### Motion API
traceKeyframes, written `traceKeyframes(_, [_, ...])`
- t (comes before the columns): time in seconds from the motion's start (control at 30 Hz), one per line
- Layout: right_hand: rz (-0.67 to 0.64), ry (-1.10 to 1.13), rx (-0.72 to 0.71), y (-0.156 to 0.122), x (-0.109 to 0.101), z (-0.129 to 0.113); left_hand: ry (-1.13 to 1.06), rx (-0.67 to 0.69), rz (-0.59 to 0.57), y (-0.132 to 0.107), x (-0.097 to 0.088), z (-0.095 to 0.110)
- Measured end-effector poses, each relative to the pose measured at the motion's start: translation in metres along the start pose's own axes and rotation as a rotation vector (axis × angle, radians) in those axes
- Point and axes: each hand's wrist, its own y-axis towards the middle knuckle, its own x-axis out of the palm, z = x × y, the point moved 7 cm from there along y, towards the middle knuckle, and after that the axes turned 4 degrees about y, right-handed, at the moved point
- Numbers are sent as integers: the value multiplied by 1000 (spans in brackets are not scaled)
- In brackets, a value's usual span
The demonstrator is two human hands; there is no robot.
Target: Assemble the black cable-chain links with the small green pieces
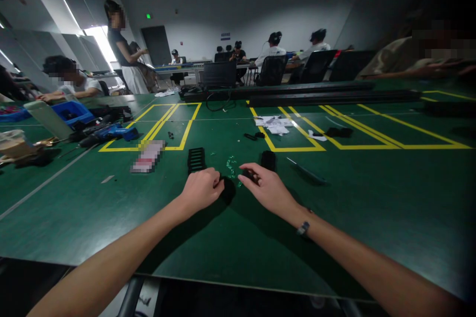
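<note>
Both my hands rest on a green table (111,218). My left hand (203,189) is curled into a loose fist, its fingers closed on a small black part (227,189) that I cannot make out well. My right hand (266,188) pinches another small dark piece (248,175) between thumb and fingers. The two hands sit close together, a few centimetres apart. Several tiny clear green bits (231,163) lie just beyond them. A black ridged part (196,159) lies behind my left hand, and a black block (268,159) behind my right. A watch (303,228) is on my right wrist.
Yellow tape boxes (182,133) mark the table. A thin dark tool (307,171) lies right of my hand. White papers (275,125), a blue bin (72,111), a blue tool (119,132) and black rails (327,95) lie farther off. Several people work at other tables.
</note>
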Motion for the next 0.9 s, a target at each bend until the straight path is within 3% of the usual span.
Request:
traceKeyframes(0.17, [-41,-139,-52,0,0,-3,47,-53,-59,0,4,-6])
traceKeyframes(0.3, [-39,-128,-61,1,0,-3,-53,-29,65,0,-10,0])
traceKeyframes(0.43, [18,93,4,1,2,4,-319,172,112,-5,-20,23])
traceKeyframes(0.57, [-38,409,76,-2,15,9,-482,256,103,-9,-16,35])
traceKeyframes(0.7, [-123,596,95,-4,25,2,-569,281,133,-9,-15,36])
traceKeyframes(0.9, [-220,648,133,-7,31,-2,-625,277,140,-10,-15,34])
